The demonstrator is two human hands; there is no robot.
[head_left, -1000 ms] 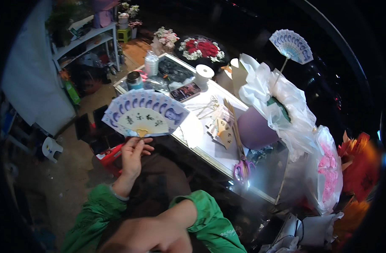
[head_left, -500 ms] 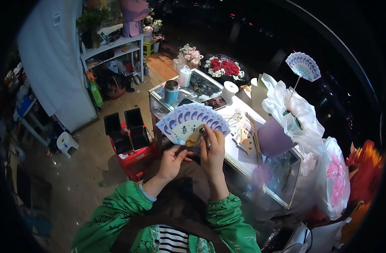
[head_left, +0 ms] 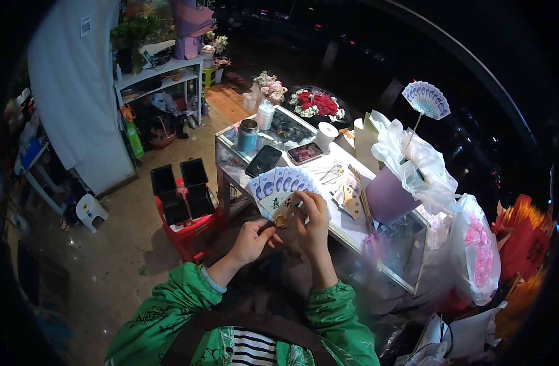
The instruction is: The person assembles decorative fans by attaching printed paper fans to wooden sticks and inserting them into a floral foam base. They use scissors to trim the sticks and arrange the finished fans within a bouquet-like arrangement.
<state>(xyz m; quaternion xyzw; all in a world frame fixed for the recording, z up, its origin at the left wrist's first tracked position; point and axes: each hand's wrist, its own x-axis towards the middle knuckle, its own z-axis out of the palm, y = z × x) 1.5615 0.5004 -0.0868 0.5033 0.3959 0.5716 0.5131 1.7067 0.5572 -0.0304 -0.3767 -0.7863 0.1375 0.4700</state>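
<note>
A fan of purple-blue banknotes, with a cream card centre and a small gold ornament at its base, is upright in front of me. My right hand grips its right side with bent fingers. Just below the base, my left hand has its thumb and fingers pinched together; what they hold, if anything, is too small to make out. Behind the fan, the white table carries a black phone, another phone with a lit screen, thin sticks and loose cream cards.
A similar fan stands on a stick in a purple bucket with white wrapping. At the table's far end are a blue jar, a white spool and a red-rose bouquet. A red crate with black bins stands left.
The fan has shifted right and turned somewhat, so the black phone behind it shows more. My left hand has moved slightly right; my right hand keeps its grip. The whole view has shifted a little.
</note>
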